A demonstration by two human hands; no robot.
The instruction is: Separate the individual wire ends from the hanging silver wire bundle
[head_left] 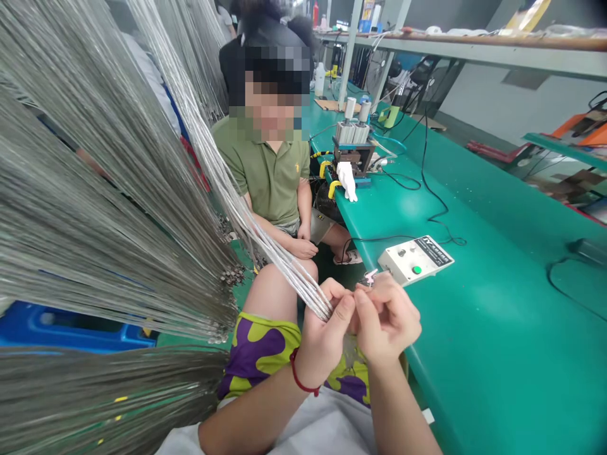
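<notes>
Here's the bundle of wires point(284, 261), slanting from upper left down into the left hand point(327, 338), gripped; right hand point(391, 319) bent close, its hold unclear! Green bench point(493, 316) alongside, white box point(403, 260) on top, shelf point(474, 54) beyond.

Bright, diffuse indoor light, pale glare on the green tabletop point(497, 363), glints along the silvery strands point(294, 275), stretched, soft edges, dark upper-right corner

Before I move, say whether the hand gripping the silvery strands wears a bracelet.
Yes: the left hand grips the silvery strands, a red bracelet around its wrist.
</notes>
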